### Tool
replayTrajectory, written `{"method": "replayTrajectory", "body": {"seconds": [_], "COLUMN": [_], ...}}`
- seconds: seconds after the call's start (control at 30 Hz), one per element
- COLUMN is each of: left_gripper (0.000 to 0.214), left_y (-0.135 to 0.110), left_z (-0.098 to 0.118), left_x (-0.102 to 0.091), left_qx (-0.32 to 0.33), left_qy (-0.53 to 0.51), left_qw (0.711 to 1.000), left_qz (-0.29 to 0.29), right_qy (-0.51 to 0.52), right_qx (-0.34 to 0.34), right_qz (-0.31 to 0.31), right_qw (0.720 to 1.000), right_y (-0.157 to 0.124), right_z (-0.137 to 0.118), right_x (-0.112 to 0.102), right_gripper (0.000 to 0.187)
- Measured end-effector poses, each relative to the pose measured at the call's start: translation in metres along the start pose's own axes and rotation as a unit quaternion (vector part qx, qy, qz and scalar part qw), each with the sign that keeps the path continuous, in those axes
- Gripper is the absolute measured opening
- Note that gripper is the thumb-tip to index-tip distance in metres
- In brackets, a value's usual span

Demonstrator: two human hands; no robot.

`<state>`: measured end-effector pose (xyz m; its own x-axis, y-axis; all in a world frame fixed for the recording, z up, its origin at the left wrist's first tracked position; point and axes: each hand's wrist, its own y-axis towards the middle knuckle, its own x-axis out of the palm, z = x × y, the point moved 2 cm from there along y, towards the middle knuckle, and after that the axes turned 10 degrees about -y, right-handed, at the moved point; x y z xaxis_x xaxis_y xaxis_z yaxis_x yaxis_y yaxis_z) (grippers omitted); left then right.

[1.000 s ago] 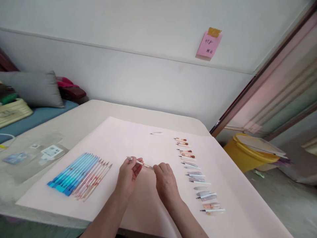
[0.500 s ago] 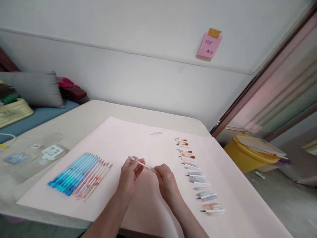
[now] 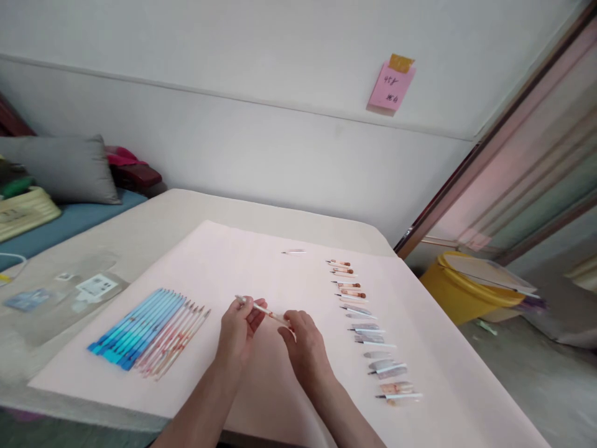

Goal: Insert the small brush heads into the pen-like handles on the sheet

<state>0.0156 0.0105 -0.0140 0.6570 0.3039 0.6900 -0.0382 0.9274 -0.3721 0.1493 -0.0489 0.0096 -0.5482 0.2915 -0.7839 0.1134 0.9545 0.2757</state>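
Note:
My left hand (image 3: 237,326) is closed around a slim white pen (image 3: 264,310) with reddish marks, its pale tip pointing up and left. At the pen's other end is my right hand (image 3: 305,342), its thumb spread from the fingers; the fingers reach the pen's end, and whether they touch it I cannot tell. To the left lie several blue pens (image 3: 140,326) side by side. Alongside them are several white pens (image 3: 175,342) with pink and red patterns. On the right runs a column of small pen parts (image 3: 370,328), dark-tipped white refills among brown-topped and greyish pieces.
A pale pink sheet (image 3: 242,261) covers much of the table. Near its far edge lies a single small pen part (image 3: 295,251). Clear plastic packaging (image 3: 69,305) is at the left. A yellow bin (image 3: 459,289) stands beyond the right edge.
My right thumb has come away from the pen's end and the right hand has opened. My left hand still holds the pen, shifted slightly left.

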Motion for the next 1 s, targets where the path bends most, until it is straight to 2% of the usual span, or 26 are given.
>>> {"method": "replayTrajectory", "body": {"seconds": [0.07,0.1,0.17,0.23,0.3,0.4,0.53,0.6,0.7,0.73,0.8,0.9,1.0], "left_gripper": [0.009,0.01,0.01,0.009,0.008,0.006,0.007,0.007,0.006,0.006,0.005,0.006,0.008], "left_y": [0.0,0.0,-0.002,-0.005,-0.007,-0.007,-0.003,-0.001,-0.002,-0.002,-0.003,-0.004,-0.006], "left_z": [0.001,0.002,0.002,0.003,0.002,0.001,0.002,0.003,0.004,0.004,0.004,0.003,0.002], "left_x": [0.0,0.001,0.003,0.006,0.008,0.008,0.004,0.003,0.005,0.005,0.006,0.006,0.007], "left_qx": [-0.005,-0.009,-0.017,-0.027,-0.033,-0.032,-0.02,-0.022,-0.022,-0.02,-0.016,-0.013,-0.014], "left_qy": [0.002,0.005,0.013,0.018,0.022,0.016,-0.001,0.0,0.006,0.007,0.009,0.006,0.002], "left_qw": [1.0,1.0,0.999,0.999,0.998,0.999,1.0,0.999,0.999,0.999,0.999,0.999,0.999], "left_qz": [-0.01,-0.018,-0.03,-0.041,-0.048,-0.035,-0.018,-0.024,-0.046,-0.05,-0.049,-0.038,-0.041], "right_qy": [-0.021,-0.008,0.063,0.151,0.186,0.112,0.024,0.055,0.165,0.185,0.165,0.046,-0.08], "right_qx": [-0.02,-0.007,0.055,0.119,0.139,0.105,0.049,0.065,0.125,0.133,0.123,0.077,0.006], "right_qz": [0.004,-0.009,-0.066,-0.114,-0.11,-0.06,-0.04,-0.069,-0.171,-0.185,-0.163,-0.086,-0.032], "right_qw": [1.0,1.0,0.994,0.975,0.966,0.986,0.998,0.994,0.963,0.956,0.965,0.992,0.996], "right_y": [-0.001,0.0,0.003,0.006,0.008,0.005,0.0,0.0,0.003,0.004,0.005,0.003,-0.002], "right_z": [-0.002,0.0,0.004,0.008,0.01,0.005,-0.003,-0.002,0.004,0.006,0.007,0.004,-0.002], "right_x": [0.001,0.001,0.001,-0.001,-0.004,-0.007,-0.003,0.0,0.004,0.004,0.003,0.0,0.0], "right_gripper": [0.014,0.019,0.029,0.033,0.031,0.027,0.014,0.014,0.027,0.029,0.027,0.013,0.01]}}
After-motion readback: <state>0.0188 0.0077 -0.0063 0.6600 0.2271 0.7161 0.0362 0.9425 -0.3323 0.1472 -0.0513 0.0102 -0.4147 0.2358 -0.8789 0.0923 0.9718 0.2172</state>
